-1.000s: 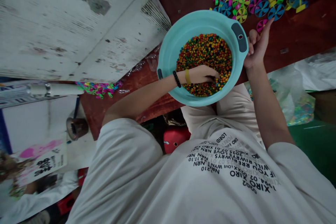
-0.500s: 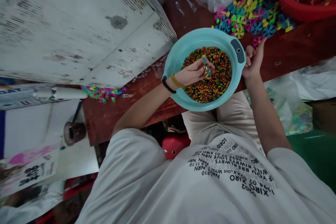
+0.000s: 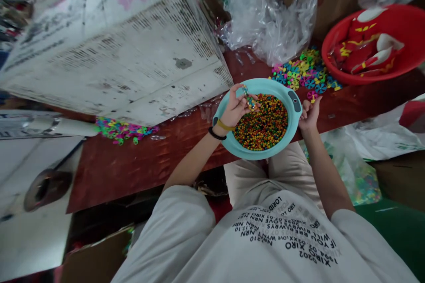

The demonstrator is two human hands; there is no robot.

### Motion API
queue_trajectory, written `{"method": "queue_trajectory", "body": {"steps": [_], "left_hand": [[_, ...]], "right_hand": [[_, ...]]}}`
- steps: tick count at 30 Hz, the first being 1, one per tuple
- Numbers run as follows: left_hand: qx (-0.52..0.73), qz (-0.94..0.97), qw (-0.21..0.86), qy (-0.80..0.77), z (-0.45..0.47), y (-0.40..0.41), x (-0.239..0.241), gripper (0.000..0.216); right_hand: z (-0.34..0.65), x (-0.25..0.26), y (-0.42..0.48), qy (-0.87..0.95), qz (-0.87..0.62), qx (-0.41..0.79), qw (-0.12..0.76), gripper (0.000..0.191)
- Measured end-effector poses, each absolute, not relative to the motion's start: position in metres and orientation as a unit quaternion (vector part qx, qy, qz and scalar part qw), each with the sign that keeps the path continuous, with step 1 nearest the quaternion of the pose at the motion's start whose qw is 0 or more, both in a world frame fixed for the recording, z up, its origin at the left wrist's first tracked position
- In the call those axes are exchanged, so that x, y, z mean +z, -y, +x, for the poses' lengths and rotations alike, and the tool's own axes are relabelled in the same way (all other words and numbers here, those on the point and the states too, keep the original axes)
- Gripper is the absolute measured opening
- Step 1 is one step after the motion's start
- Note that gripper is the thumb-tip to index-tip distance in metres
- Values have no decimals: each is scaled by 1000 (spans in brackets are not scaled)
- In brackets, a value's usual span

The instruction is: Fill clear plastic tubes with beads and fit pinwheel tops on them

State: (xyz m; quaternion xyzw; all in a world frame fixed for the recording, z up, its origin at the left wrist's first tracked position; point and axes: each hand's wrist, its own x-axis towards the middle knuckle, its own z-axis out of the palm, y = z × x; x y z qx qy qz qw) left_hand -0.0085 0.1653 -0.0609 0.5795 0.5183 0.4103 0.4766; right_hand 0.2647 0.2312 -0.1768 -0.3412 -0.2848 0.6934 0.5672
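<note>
A turquoise bowl [image 3: 223, 105] full of small multicoloured beads [image 3: 264, 126] rests at the near edge of a red-brown table [image 3: 139, 159], partly over my lap. My left hand [image 3: 236, 107] is raised over the bowl's left rim, fingers pinched on a short string of beads [image 3: 248, 97]. My right hand [image 3: 309, 114] is at the bowl's right rim beside its grey handle [image 3: 295, 95], fingers curled; I cannot make out anything in them.
Colourful plastic pinwheels [image 3: 303, 72] lie in a pile behind the bowl. A red basin [image 3: 332, 70] with red and white items stands at the right. Clear plastic bags [image 3: 268, 26] sit behind. A worn white slab [image 3: 116, 62] covers the table's left; small coloured rings [image 3: 121, 129] lie by its edge.
My left hand came up out of the beads holding a short beaded string and moved to the bowl's left rim. The view tilted up, showing the red basin and bags.
</note>
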Motion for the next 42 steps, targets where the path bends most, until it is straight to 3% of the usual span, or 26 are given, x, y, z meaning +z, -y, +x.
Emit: {"method": "queue_trajectory", "body": {"steps": [4, 7, 9, 12, 14, 17, 19, 21, 23, 25, 31, 38, 42], "left_hand": [[445, 550, 500, -499, -16, -161, -61, 69], [450, 536, 534, -475, -22, -154, -60, 62], [455, 524, 552, -463, -24, -150, -59, 61], [485, 502, 562, -443, -21, -147, -59, 63], [503, 494, 563, -430, -18, -146, -59, 65], [520, 492, 559, -418, -14, -144, -58, 67], [524, 499, 551, -416, -13, -142, -58, 64], [519, 526, 525, -422, -12, -140, -58, 57], [507, 573, 477, -432, -8, -138, -58, 48], [493, 617, 424, -443, -2, -135, -57, 39], [526, 621, 333, -476, 16, -131, -55, 36], [563, 541, 452, -431, 21, -128, -58, 54], [566, 547, 406, -465, 22, -124, -55, 57]], "right_hand": [[283, -169, -229, 284, -362, 625, 631, 78], [302, -164, -240, 346, -511, 509, 601, 72], [309, -160, -249, 424, -639, 380, 518, 63], [309, -152, -257, 561, -731, 238, 308, 33], [306, -145, -255, 614, -733, 213, 199, 26], [304, -129, -244, 635, -727, 211, 153, 28], [301, -113, -235, 626, -723, 216, 199, 28], [290, -92, -223, 612, -677, 253, 322, 29], [268, -66, -211, 594, -565, 340, 460, 32], [236, -42, -200, 580, -443, 450, 514, 35], [171, -16, -182, 550, -355, 567, 501, 30], [166, -25, -170, 525, -344, 557, 544, 27], [159, -27, -167, 517, -353, 572, 530, 30]]}}
